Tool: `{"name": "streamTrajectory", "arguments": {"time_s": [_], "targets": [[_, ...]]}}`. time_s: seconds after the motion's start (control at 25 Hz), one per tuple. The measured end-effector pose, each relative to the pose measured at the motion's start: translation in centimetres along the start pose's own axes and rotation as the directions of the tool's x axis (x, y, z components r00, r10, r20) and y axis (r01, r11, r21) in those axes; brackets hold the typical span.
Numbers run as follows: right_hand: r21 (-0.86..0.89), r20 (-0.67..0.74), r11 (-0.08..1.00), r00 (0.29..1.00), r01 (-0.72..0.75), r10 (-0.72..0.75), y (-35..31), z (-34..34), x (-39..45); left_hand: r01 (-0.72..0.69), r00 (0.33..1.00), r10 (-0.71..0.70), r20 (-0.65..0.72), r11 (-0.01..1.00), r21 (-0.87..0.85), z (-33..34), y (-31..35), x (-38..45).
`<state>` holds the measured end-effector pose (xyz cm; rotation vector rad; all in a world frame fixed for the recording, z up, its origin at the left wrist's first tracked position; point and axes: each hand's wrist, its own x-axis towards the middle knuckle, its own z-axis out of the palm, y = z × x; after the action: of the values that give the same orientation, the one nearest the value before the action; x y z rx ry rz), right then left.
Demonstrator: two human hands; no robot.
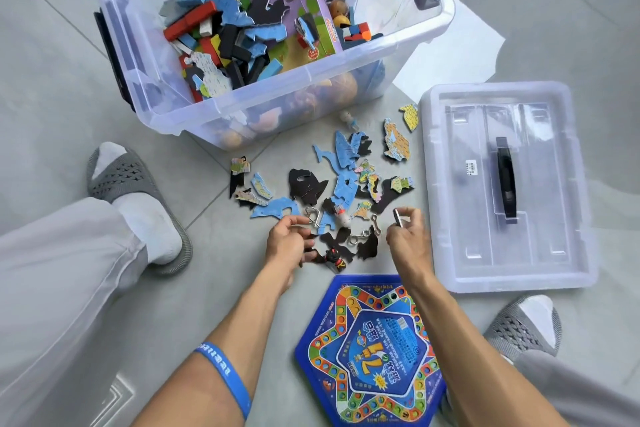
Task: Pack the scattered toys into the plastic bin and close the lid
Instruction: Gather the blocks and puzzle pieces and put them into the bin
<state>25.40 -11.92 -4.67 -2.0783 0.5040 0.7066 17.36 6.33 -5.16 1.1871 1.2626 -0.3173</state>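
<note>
Left hand (289, 239) pinches a puzzle piece, right hand (407, 229) pinches a small metal piece; remaining puzzle pieces (346, 184) lie on floor between hands and bin (277, 104), bin straight ahead, lid (505, 184) right.

The floor (52, 80) was made of large pale grey tiles with a smooth, slightly glossy surface. Thin darker grout lines (221, 196) ran diagonally across it and divided it into big squares. At the upper right part of the floor, a bright patch of light (460, 45) lay on the tiles with sharp, angular edges. The rest of the floor was lit evenly and softly. No wall, window or furniture was visible.
</note>
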Motion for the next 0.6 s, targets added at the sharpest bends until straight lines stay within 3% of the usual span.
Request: {"name": "streamTrajectory", "arguments": {"time_s": [0.04,0.12,0.16,0.24,0.36,0.48,0.6], "targets": [[-0.143,-0.028,0.990,0.999,0.013,-0.017,0.4,0.2,-0.2,-0.108,0.992,0.121,-0.030,0.956,0.272,-0.1,-0.3,-0.1],[-0.385,-0.082,0.923,0.997,-0.021,-0.012,1.1,1.2,-0.9,-0.332,0.930,0.339,0.143,0.605,0.724,-0.3,-1.4,-0.4],[-0.469,-0.090,0.882,0.996,-0.040,-0.003,1.6,2.0,-1.3,-0.420,0.887,0.380,0.264,0.424,0.802,-0.3,-2.1,-0.5],[-0.545,-0.090,0.838,0.996,-0.024,-0.030,2.5,3.4,-1.9,-0.519,0.816,0.415,0.404,0.215,0.827,0.0,-3.3,-0.8],[-0.426,-0.125,0.903,0.992,-0.054,0.001,2.8,4.2,-1.3,-0.552,0.774,0.440,0.455,0.119,0.825,-0.1,-3.5,-0.7],[-0.203,-0.029,0.977,0.998,-0.069,0.064,2.5,3.3,-0.2,-0.539,0.805,0.394,0.444,0.171,0.825,-0.3,-2.9,-0.3],[0.175,0.080,0.966,0.981,-0.189,0.177,1.6,1.9,-0.1,-0.492,0.840,0.376,0.392,0.222,0.842,0.0,-2.2,-0.2]]}}
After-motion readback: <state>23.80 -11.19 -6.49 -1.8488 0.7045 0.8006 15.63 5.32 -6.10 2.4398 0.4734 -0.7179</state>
